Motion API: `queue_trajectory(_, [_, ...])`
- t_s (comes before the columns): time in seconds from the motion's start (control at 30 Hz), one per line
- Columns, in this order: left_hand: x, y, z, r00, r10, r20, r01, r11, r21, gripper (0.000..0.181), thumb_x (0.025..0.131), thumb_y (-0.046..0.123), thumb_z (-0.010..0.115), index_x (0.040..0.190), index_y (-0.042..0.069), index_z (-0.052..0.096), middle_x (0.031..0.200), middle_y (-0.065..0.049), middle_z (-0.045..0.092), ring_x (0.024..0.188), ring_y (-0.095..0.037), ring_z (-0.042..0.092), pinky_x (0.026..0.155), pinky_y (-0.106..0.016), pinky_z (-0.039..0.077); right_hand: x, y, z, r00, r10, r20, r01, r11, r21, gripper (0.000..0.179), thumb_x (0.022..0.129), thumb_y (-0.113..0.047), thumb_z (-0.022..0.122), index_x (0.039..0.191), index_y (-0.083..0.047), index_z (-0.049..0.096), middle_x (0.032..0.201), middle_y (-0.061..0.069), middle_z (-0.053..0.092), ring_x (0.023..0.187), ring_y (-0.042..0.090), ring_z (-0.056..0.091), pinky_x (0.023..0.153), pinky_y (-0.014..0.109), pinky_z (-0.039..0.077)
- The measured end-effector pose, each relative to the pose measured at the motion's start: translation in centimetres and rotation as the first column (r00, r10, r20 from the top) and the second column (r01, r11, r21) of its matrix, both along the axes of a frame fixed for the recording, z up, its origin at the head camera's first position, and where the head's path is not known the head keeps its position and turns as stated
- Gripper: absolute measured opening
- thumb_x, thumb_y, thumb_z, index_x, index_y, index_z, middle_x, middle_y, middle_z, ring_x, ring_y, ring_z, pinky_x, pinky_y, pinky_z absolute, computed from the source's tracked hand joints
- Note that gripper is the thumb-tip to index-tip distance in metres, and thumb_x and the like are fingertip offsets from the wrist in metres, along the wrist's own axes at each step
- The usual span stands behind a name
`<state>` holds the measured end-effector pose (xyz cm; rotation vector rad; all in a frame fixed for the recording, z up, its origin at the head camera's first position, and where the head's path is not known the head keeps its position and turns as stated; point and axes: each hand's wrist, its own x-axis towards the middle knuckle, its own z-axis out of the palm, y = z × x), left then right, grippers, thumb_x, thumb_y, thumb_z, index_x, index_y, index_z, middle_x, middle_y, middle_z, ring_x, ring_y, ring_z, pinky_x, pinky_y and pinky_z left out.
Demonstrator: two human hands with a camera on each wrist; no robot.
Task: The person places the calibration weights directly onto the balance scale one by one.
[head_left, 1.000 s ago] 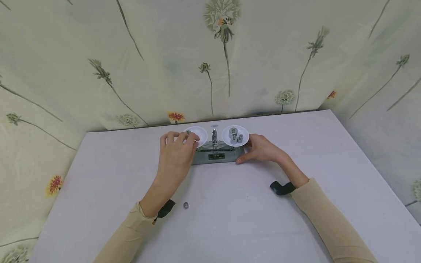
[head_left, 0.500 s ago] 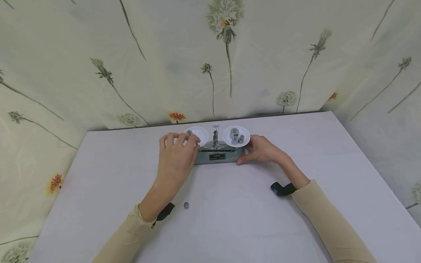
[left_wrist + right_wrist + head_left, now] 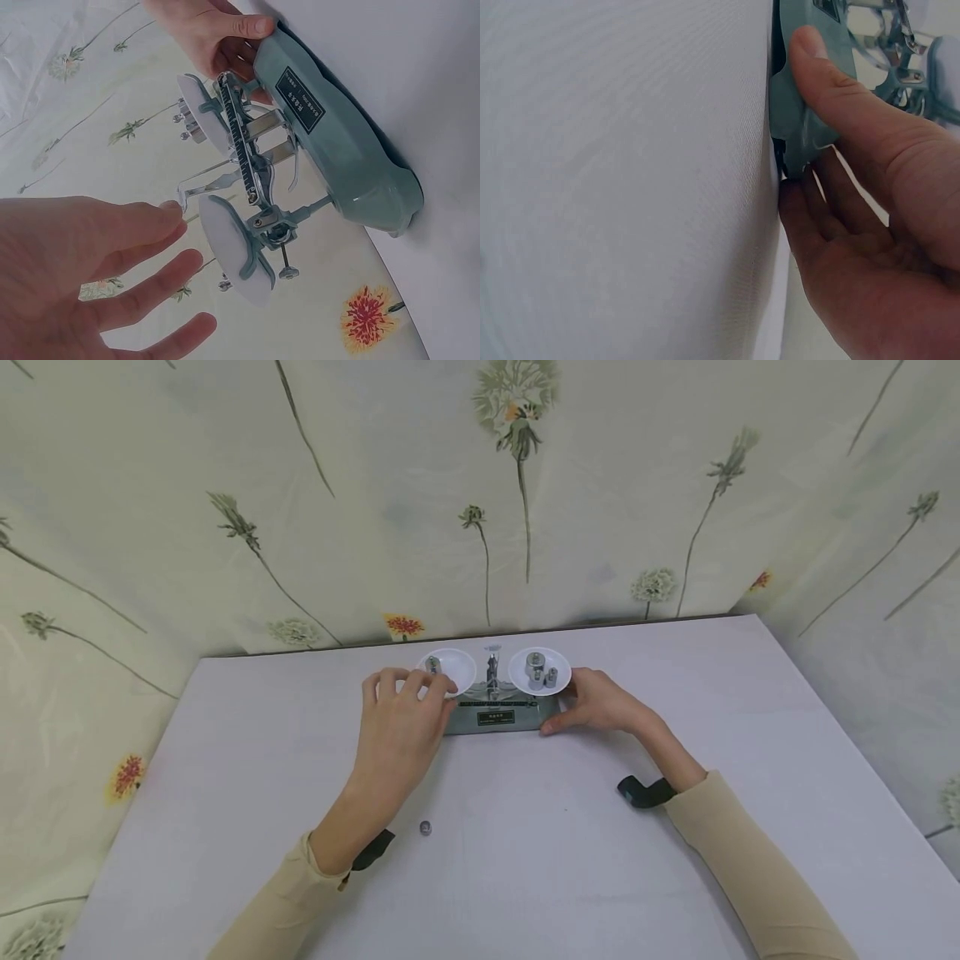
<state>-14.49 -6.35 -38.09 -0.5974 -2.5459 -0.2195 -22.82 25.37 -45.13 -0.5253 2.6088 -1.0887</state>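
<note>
A green balance scale point(image 3: 497, 714) with two white pans stands near the table's back edge. On its right pan point(image 3: 517, 681) sit a large metal weight point(image 3: 535, 662) and smaller ones. A metal weight point(image 3: 432, 665) shows on the left pan point(image 3: 463, 670). My left hand point(image 3: 401, 718) hovers at that pan's near edge, fingers loosely bent. In the left wrist view its fingertips are apart from the pan, with nothing seen between them. My right hand point(image 3: 596, 700) grips the right end of the base, thumb point(image 3: 817, 64) on the front face, other fingers behind the end.
A small metal weight point(image 3: 425, 828) lies on the white table point(image 3: 525, 877) beside the left wrist. Black straps with mounts point(image 3: 645, 791) sit at both wrists. Behind the table's back edge hangs a flower-printed cloth point(image 3: 420, 527).
My left hand has drawn back slightly from the left pan, showing more of the weight on it. The right hand keeps its grip on the base. The head view has shifted slightly.
</note>
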Motion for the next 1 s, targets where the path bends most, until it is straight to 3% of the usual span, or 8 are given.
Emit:
queue_trajectory(0.47, [1.0, -0.3, 0.1, 1.000, -0.028, 0.011, 0.028, 0.999, -0.039, 0.019, 0.100, 0.027, 0.079, 0.114, 0.015, 0.075, 0.108, -0.007, 0.079, 0.114, -0.037, 0.066, 0.103, -0.057, 0.051, 0.1, 0.0, 0.0, 1.000, -0.004, -0.004, 0.004, 1.000, 0.001, 0.087, 0.075, -0.029, 0.101, 0.148, -0.010, 0.060, 0.142, 0.012, 0.072, 0.137, 0.036, 0.065, 0.122, 0.059, 0.045])
queue_trajectory(1.0, [2.2, -0.6, -0.5, 0.996, -0.067, 0.057, 0.071, 0.995, -0.072, 0.013, 0.098, 0.026, 0.081, 0.107, 0.019, 0.075, 0.112, -0.005, 0.080, 0.113, -0.037, 0.067, 0.104, -0.056, 0.052, 0.0, 0.1, -0.3, 1.000, 0.004, -0.017, -0.004, 1.000, -0.005, 0.088, 0.074, -0.029, 0.101, 0.149, -0.008, 0.059, 0.143, 0.013, 0.071, 0.138, 0.036, 0.064, 0.122, 0.059, 0.045])
